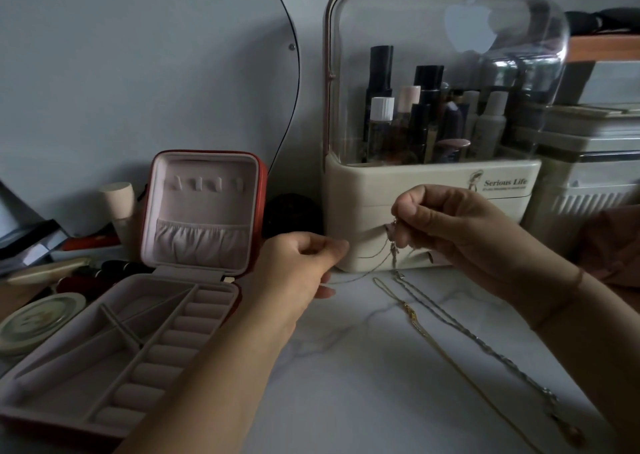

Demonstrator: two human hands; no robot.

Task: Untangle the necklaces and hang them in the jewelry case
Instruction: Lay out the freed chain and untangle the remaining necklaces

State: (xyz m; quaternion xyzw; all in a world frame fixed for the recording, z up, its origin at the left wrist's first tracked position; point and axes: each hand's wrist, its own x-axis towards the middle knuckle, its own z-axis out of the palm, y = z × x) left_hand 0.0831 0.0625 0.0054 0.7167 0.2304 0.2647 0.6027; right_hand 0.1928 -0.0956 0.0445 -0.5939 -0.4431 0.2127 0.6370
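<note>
- We see the left hand (304, 263) with fingers curled, pinching one end of a thin chain (363, 275), just above the tabletop.
- The right hand (450, 225) sits higher, thumb and fingers pinched on a small knot of chain and pendant (393, 242); loops hang below it.
- The thin chain runs taut-ish from the left fingers up to the knot under the right hand.
- A gold necklace (412, 315) lies on the marble table (346, 394), trailing from under the knot toward the near right edge.
- A silver twisted chain (485, 344) lies just beside the gold one, roughly parallel; we can't tell whether the two cross near the top.
- The jewelry case (69, 377) is on the left, open, red shell, pale pink lining, lid (204, 211) standing upright.
- The hook row (207, 184) in the lid carries nothing; the gathered pocket below it looks flat.
- The base tray shows ring rolls and divided compartments, no jewelry visible in them.
- A cosmetics organizer (433, 176) with a clear dome stands behind the hands, bottles inside.
- A round tin (38, 318) sits left of the case.
</note>
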